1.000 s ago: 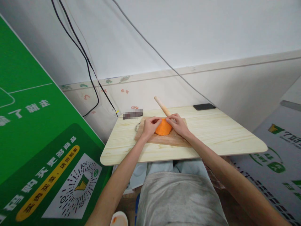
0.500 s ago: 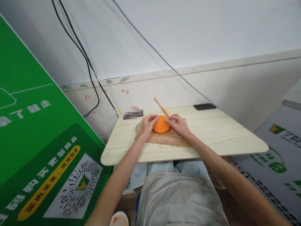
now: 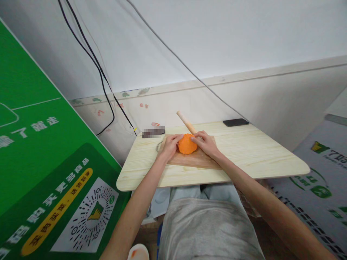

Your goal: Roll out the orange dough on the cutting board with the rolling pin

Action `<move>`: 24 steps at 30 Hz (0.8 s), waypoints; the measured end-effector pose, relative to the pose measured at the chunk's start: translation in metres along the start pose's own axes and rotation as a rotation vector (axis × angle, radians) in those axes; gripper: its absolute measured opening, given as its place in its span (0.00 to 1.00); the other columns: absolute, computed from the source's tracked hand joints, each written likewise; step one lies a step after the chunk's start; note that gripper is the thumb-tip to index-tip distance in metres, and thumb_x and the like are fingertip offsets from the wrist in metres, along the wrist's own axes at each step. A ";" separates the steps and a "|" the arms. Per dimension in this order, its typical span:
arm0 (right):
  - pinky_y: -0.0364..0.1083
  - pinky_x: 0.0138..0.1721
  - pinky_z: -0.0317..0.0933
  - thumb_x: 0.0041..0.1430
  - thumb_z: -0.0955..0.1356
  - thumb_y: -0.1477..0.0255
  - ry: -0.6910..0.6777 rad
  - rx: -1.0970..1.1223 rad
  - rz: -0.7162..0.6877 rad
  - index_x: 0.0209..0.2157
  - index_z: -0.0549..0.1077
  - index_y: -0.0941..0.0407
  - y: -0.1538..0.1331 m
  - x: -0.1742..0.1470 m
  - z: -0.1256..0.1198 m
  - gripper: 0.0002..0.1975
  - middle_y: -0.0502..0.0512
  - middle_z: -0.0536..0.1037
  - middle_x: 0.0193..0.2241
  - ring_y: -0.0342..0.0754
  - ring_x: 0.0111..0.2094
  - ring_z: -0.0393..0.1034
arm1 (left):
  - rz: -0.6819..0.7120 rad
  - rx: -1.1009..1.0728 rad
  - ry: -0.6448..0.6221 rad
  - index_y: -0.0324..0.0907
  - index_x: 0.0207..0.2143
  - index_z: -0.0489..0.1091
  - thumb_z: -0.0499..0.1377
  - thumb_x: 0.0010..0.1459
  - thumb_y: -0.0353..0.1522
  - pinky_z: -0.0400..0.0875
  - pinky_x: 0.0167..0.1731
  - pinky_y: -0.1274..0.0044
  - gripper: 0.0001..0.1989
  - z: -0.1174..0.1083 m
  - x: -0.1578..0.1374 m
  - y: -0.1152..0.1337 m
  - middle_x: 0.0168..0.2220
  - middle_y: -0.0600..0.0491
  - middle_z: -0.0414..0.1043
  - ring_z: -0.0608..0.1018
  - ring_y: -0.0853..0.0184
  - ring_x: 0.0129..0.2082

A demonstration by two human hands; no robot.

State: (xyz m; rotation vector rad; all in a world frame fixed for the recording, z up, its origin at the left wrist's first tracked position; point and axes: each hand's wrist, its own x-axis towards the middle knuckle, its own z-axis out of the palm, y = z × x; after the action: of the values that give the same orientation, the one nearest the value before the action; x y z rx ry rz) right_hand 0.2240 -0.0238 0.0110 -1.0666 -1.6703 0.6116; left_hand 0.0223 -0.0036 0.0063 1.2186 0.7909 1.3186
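A flattened, rough-edged piece of orange dough (image 3: 187,145) is held up on edge between my two hands, above a wooden cutting board (image 3: 191,161). My left hand (image 3: 170,145) pinches its left and upper-left rim, with the thumb on the near face. On the opposite side my right hand (image 3: 207,142) has its thumb over the upper-right rim; those fingers curl behind and are partly hidden. A pale wooden rolling pin (image 3: 185,121) lies slanted behind the right hand, its lower end covered by that hand. Whether the dough's lower edge touches the board, I cannot tell.
The board rests on a light wood table (image 3: 252,151) against the wall. A black phone (image 3: 235,122) lies at the back right. At the back left sits a dark, blurred-out item (image 3: 153,132). Cables (image 3: 173,52) run down the wall, and a green panel (image 3: 54,137) stands left.
The orange dough has shifted slightly right and its outline looks rounder. My left fingers have moved a little along its rim; the right hand is nearly still.
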 end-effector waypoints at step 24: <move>0.54 0.57 0.63 0.61 0.72 0.49 -0.012 0.027 -0.001 0.36 0.82 0.51 0.002 0.001 0.000 0.19 0.55 0.77 0.41 0.54 0.47 0.72 | 0.037 0.033 -0.039 0.42 0.29 0.82 0.73 0.51 0.49 0.72 0.38 0.70 0.19 0.002 -0.002 -0.006 0.32 0.49 0.81 0.79 0.59 0.37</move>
State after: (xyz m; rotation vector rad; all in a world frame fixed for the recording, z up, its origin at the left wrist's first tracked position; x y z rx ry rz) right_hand 0.2243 -0.0224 0.0100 -1.0443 -1.6685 0.6399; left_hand 0.0258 -0.0051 0.0012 1.2870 0.7675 1.3125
